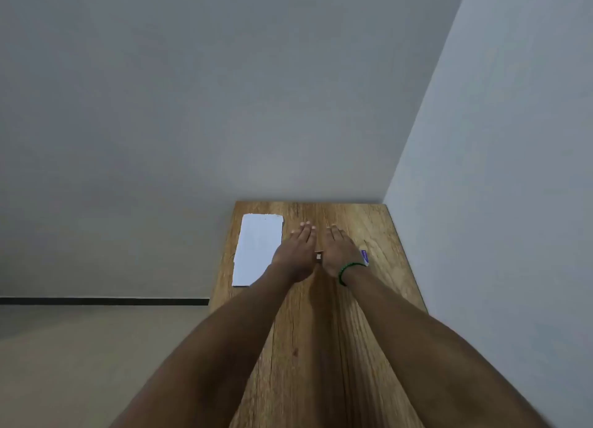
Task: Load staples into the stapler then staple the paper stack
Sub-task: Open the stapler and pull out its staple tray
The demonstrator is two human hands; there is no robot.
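A white paper stack (258, 249) lies flat on the far left part of the wooden table (321, 347). My left hand (296, 252) rests palm down beside its right edge, fingers stretched out. My right hand (340, 251), with a green band at the wrist, lies flat just to the right. A small pale object (319, 255) shows in the gap between the two hands; most of it is hidden and I cannot tell what it is. A small blue and white box (365, 257) peeks out to the right of my right wrist.
The table stands in a corner, with a grey wall behind it and another wall (497, 203) along its right edge. Its left edge drops to a beige floor (96, 363) with a dark baseboard.
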